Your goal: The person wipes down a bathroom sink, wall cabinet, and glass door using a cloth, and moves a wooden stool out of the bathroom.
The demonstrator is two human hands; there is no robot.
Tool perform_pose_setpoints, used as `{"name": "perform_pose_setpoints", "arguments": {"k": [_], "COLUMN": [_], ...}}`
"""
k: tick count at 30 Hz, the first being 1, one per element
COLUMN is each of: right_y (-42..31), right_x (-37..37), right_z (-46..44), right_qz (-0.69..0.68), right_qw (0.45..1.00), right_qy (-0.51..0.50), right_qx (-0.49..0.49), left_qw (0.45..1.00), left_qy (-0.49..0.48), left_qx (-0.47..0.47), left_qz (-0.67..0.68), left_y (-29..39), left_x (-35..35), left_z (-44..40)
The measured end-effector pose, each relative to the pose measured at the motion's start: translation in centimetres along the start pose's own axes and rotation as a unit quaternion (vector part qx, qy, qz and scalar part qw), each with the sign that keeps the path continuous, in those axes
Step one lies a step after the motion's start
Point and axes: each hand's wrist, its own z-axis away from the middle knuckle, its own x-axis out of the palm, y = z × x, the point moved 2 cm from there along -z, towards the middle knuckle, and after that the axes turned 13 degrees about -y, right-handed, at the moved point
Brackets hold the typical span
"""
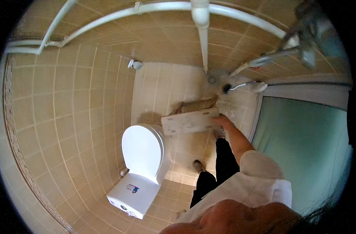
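My right hand (222,121) grips the right end of a small wooden stool (187,122). Its pale, stained top is tilted toward me, and darker legs show behind it. The fingers are partly hidden by the board's edge. To the left of the stool stands a white toilet (143,150) with its lid down. Only a small skin-coloured patch, perhaps my left hand (180,213), shows beside my shirt at the bottom; its fingers cannot be made out.
A toilet brush (234,87) lies near a floor drain (212,80). White pipes (201,17) run along the tiled wall. On the right is a greenish glass panel (299,144). My shoes (198,166) stand on the tiled floor, close to the stool.
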Motion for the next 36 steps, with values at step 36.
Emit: {"name": "perform_pose_setpoints", "arguments": {"k": [36], "right_y": [34.8], "right_x": [20.1], "right_z": [37.4], "right_qz": [-0.344], "right_qw": [0.796], "right_qy": [0.422], "right_qx": [-0.265], "left_qw": [0.596], "left_qy": [-0.184], "left_qx": [0.311], "left_qz": [-0.717], "left_y": [27.2], "left_x": [0.1], "left_z": [2.5]}}
